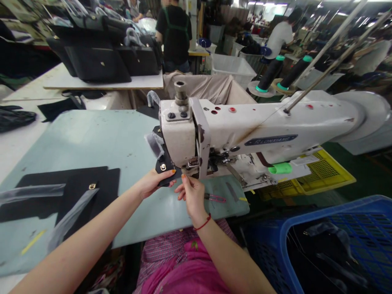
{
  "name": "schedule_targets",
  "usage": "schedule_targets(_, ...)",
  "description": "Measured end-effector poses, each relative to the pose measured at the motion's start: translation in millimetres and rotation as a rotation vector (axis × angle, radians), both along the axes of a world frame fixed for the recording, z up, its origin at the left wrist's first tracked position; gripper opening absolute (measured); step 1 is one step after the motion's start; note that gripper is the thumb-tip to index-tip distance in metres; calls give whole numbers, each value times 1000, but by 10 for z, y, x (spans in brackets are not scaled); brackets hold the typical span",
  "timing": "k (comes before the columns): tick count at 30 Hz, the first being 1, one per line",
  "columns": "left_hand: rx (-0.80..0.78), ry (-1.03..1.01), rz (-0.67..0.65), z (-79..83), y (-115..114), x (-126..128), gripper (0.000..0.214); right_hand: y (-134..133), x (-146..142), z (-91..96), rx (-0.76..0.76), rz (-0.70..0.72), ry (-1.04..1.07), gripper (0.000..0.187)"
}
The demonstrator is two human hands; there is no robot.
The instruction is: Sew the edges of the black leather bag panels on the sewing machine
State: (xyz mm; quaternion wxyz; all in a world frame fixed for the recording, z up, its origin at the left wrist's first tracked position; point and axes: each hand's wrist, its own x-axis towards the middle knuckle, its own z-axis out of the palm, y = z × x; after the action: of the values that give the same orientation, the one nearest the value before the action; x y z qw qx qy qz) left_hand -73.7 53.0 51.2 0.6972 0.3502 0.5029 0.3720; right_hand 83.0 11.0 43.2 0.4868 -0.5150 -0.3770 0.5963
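A white sewing machine (226, 126) stands before me on a pale green table top. My left hand (154, 181) grips the near edge of a black bag panel (168, 178), thumb on top, close by the machine's needle area. The panel carries a gold fitting (163, 167) and a strap wrapped in clear plastic (154, 145); the machine head hides part of it. Just right of the panel, my right hand (193, 195) is closed in a pinch below the machine head. What lies between its thumb and finger is too small to make out.
More black panels (107, 183) with wrapped straps lie at left. Small pink-handled snips (216, 198) rest right of my right hand. A blue basket (290, 220) holding black pieces stands at lower right. Finished-looking black bags (94, 61) sit on a board behind; co-workers are farther back.
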Motion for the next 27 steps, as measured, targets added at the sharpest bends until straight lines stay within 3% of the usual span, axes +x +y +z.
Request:
schedule_targets(7,-28,-16,73,-26,-62,22,29,8,-76,-6,-13,-35,20,44)
schedule_targets(18,59,-25,191,-8,-288,182,30,23,-70,34,-49,-48,47,42)
schedule_targets(27,47,-74,450,-51,-521,470,31,72,76,31,-39,50,26,44)
